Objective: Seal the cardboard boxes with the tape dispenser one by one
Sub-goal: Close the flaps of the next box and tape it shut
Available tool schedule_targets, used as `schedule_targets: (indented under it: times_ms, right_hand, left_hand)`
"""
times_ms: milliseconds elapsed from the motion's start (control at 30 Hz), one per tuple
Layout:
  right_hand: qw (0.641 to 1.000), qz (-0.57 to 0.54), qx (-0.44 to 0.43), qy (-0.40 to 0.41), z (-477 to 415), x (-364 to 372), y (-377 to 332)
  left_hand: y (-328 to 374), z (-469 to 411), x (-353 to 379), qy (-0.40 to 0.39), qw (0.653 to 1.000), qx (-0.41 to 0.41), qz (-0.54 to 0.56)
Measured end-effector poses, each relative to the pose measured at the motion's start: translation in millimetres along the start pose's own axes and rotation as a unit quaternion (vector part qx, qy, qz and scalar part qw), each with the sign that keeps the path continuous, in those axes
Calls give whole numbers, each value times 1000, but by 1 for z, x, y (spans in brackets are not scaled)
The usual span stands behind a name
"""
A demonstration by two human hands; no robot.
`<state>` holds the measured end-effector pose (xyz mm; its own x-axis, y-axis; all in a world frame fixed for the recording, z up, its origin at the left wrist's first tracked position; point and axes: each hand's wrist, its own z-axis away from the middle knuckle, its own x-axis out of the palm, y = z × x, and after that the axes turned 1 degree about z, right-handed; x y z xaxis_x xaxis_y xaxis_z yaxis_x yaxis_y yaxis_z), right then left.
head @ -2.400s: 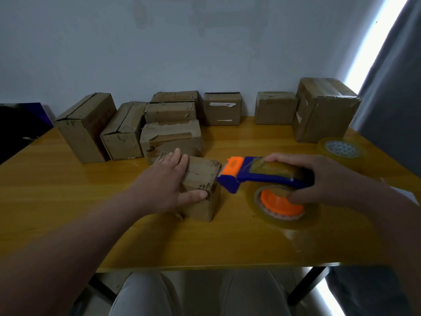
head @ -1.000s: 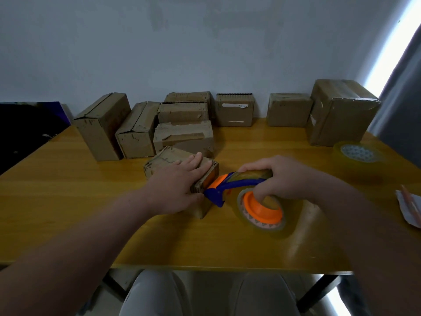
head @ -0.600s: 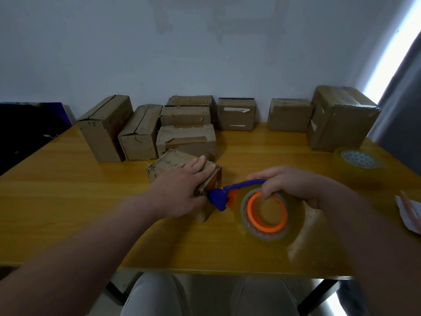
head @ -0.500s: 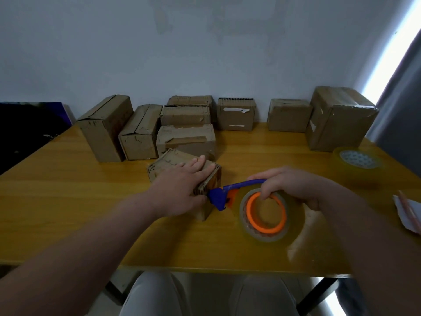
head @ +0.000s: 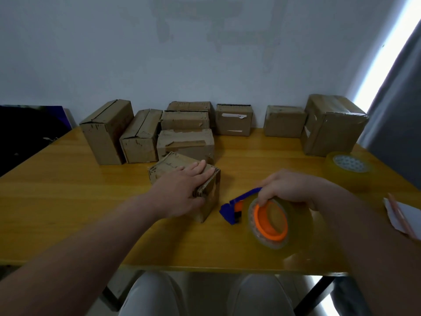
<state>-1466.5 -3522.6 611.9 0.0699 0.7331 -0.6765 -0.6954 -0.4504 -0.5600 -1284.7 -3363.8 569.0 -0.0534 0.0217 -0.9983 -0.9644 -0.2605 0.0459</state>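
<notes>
A small cardboard box [head: 166, 166] sits near the middle of the yellow table [head: 68, 192]. My left hand [head: 182, 190] lies flat on its top with straight fingers, thumb down the near side. My right hand [head: 289, 187] grips the blue and orange tape dispenser [head: 237, 207] with its clear tape roll [head: 271, 224]. The dispenser's blue nose is a short way right of the box and apart from it.
Several cardboard boxes [head: 184, 142] stand in a row along the wall, the largest box [head: 330, 124] at the far right. A spare tape roll [head: 348, 166] lies at the right edge, and a paper with a pencil [head: 403, 215] nearer me.
The tape dispenser has pulled away from the box's right side, moving right and toward me. My left hand has stayed pressed on the box top.
</notes>
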Motion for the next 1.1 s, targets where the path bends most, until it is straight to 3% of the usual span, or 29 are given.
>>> schedule_targets:
  times_ms: [167, 333, 500, 633, 867, 1100]
  right_hand:
    - [992, -86, -26, 87, -1, -4, 16]
    - [965, -52, -76, 244, -14, 3, 26]
    - [950, -89, -113, 278, -29, 30, 36]
    - [959, -39, -90, 267, -29, 26, 35]
    - [964, 113, 34, 238, -29, 17, 18]
    - [966, -36, -14, 257, -29, 20, 35]
  left_hand:
    - [-2, 7, -5, -7, 1000, 22, 13]
    - [-2, 19, -11, -15, 998, 18, 55]
    - [18, 11, -1, 68, 993, -92, 19]
    - [23, 3, 5, 64, 989, -120, -52]
    - [8, 3, 13, 81, 995, -55, -35]
    - [-15, -1, 12, 68, 997, 45, 15]
